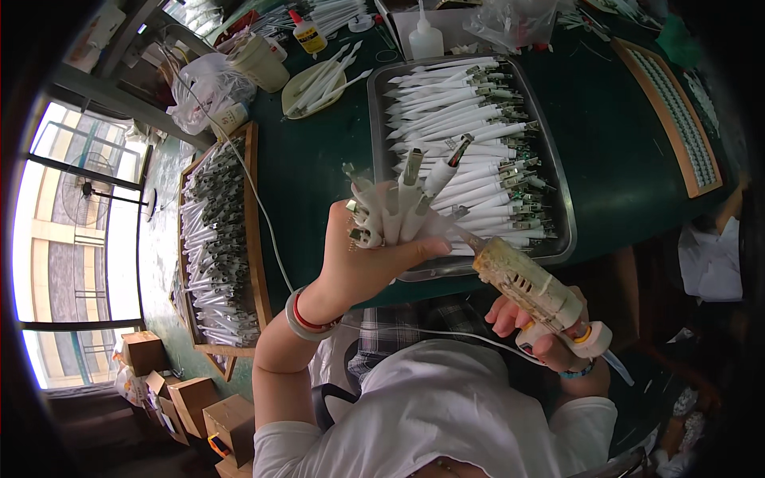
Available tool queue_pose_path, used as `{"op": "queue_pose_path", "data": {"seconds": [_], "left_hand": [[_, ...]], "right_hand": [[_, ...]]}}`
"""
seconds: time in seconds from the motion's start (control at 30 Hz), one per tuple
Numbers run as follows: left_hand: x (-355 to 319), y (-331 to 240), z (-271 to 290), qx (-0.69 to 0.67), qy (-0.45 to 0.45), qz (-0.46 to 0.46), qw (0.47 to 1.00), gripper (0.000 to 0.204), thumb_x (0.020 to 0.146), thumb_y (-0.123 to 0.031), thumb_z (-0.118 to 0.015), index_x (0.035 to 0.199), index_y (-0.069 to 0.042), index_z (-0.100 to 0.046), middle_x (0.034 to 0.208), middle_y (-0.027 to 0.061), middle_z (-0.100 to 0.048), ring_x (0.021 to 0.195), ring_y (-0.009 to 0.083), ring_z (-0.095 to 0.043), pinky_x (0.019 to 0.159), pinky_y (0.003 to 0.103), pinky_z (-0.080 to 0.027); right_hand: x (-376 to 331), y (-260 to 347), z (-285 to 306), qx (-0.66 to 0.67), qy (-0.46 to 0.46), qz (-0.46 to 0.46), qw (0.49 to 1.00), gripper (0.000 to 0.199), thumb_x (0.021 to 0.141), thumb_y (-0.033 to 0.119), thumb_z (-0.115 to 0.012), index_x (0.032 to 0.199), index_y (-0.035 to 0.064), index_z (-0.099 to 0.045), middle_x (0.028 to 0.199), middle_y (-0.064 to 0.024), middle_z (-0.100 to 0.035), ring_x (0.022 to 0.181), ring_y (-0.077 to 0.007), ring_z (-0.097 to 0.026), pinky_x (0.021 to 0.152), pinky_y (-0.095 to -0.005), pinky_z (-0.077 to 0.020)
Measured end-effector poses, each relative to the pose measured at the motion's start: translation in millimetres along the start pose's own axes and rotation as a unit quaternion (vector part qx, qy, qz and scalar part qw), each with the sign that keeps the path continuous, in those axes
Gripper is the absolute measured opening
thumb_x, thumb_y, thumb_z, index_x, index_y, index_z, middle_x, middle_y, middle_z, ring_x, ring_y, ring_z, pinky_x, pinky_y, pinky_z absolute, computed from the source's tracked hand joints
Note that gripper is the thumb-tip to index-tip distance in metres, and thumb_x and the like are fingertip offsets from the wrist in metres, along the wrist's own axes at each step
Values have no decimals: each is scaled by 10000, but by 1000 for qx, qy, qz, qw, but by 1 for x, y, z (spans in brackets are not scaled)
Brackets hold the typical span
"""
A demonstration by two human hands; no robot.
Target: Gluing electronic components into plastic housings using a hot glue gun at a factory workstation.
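Note:
My left hand [355, 267] is closed around a bundle of white pen-shaped tubes [408, 199], their ends with metal parts and small circuit boards pointing up. In my right hand [551, 351] is a worn cream hot glue gun [526, 283], its nozzle angled up and left. The nozzle tip comes close to the bundle by my left thumb; whether they touch I cannot tell. Behind the bundle, a metal tray [567, 227] holds rows of similar white tubes [458, 111], tapered ends to the left and boards to the right.
A wooden-framed box [253, 263] full of similar tubes stands at the left. Beyond it are a plate [291, 89] of white sticks, a glue bottle [309, 38] and a squeeze bottle [425, 40]. A wooden rack [677, 127] lies right. The gun's white cord [446, 331] crosses my lap.

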State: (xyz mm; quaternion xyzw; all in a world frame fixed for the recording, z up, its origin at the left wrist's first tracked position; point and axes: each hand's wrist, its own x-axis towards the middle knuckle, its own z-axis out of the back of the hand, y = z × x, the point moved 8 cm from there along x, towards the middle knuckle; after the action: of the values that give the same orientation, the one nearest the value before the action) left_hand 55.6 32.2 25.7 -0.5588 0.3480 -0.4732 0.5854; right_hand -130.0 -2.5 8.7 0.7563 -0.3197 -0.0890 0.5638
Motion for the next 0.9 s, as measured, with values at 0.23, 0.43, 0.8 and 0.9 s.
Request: {"op": "queue_pose_path", "data": {"seconds": [0.23,0.43,0.8,0.9], "left_hand": [[-2,-11,3,163,-35,-102,981,321,558,-39,-787,816,-3,-599,744,69,-596,638,148,-570,565,258,-452],[-4,-39,-4,244,17,-273,930,321,527,-58,-734,817,7,-613,791,119,-581,699,229,-588,631,285,-470],[2,-26,-3,200,-31,-215,955,307,539,-37,-775,791,-28,-599,741,83,-592,640,199,-587,574,260,-469],[7,-24,-6,190,-49,-189,962,284,549,-38,-776,775,-27,-604,734,74,-594,635,191,-582,566,264,-464]], "right_hand": [[-8,2,2,-66,-15,-11,998,373,745,368,-695,832,29,-567,691,-84,-594,679,-207,-593,656,-373,-497],[-25,6,-1,-137,-19,-78,987,365,756,340,-688,892,29,-551,689,-84,-557,570,-184,-560,557,-342,-497],[-3,-7,55,52,-58,-181,980,452,882,416,-460,903,-35,-449,748,-113,-513,511,-261,-584,464,-385,-497],[-4,-2,43,89,-22,-169,981,491,857,467,-479,875,-24,-460,655,-148,-546,570,-271,-597,531,-407,-504]]}}
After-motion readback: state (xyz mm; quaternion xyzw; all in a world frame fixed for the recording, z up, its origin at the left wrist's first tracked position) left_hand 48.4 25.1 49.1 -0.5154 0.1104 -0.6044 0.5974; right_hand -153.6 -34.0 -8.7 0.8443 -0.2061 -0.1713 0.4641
